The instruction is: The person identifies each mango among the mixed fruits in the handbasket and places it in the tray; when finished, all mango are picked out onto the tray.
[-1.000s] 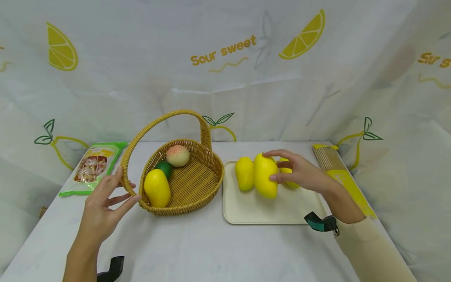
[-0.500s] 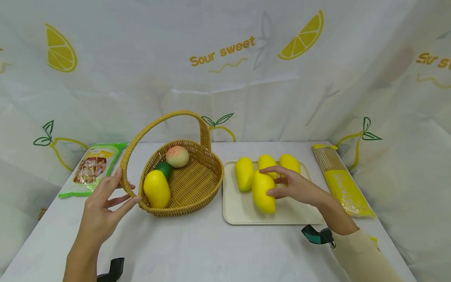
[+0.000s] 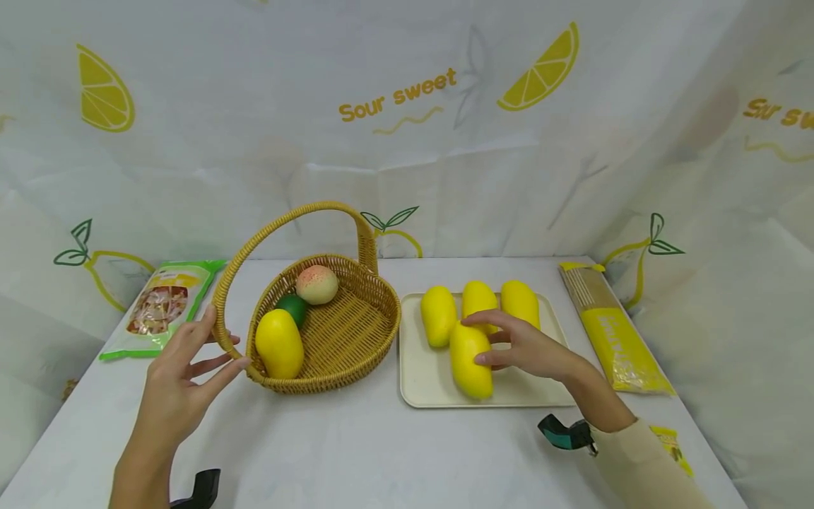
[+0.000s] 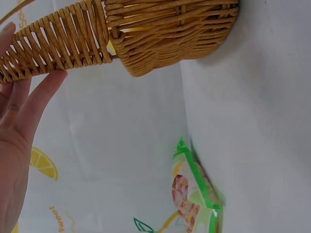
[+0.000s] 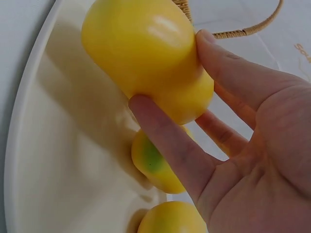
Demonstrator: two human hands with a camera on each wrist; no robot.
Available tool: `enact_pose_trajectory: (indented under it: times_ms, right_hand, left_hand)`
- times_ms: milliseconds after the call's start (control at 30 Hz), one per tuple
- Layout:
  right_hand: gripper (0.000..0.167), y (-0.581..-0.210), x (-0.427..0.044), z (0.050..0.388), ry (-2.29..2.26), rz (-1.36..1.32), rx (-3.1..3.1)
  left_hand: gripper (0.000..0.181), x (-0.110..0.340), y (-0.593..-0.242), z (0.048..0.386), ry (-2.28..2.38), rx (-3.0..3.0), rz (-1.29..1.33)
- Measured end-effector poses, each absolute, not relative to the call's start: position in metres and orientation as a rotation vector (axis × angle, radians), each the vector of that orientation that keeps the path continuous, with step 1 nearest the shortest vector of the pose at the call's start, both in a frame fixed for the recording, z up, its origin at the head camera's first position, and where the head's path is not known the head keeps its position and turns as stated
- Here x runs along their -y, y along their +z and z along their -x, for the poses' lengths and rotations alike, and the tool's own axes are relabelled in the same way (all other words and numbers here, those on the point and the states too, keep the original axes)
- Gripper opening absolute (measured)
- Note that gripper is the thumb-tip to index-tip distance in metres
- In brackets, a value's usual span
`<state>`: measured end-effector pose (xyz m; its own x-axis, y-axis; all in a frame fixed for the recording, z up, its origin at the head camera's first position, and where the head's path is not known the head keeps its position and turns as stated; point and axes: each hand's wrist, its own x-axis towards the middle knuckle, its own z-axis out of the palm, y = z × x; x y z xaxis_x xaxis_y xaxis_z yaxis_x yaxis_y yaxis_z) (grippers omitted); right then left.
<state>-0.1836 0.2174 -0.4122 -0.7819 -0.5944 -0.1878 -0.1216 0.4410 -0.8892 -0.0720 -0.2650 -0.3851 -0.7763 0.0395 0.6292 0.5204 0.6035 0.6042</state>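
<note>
mango [image 3: 471, 363], pinched by the right hand [image 3: 523, 346] with thumb and fingers partly spread, lies left of it over the tray [image 3: 421, 382] toward its near edge, long axis near-to-far; the left hand [image 3: 181, 371] grips the basket handle [image 3: 367, 249].

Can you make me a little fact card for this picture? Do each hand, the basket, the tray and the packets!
Left hand: holds the basket handle
Right hand: grips a yellow fruit over the tray
Basket: pinkish fruit, green fruit, one more yellow fruit
Tray: three other yellow fruits
Packet on the left: green-edged bag
Packets on the right: long yellow packet; another yellow packet, partly hidden by the sleeve
</note>
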Motion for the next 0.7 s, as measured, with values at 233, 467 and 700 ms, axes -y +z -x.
enact_pose_trajectory:
  times_ms: [233,467,700]
  right_hand:
    - [0.063,-0.414,-0.2164,0.182,-1.312,0.615,-2.176]
    - [0.057,-0.4193,-0.2111,0.1821,-1.261,0.656,-2.198]
    - [0.056,-0.4172,-0.2143,0.1806,-1.22,0.675,-2.255]
  left_hand:
    - [0.094,0.2643,-0.384,0.0716,-1.122,2.261,0.439]
    - [0.081,0.2682,-0.3856,0.0687,-1.164,2.206,0.451]
    - [0.085,0.2671,-0.3897,0.0748,-1.225,2.134,0.518]
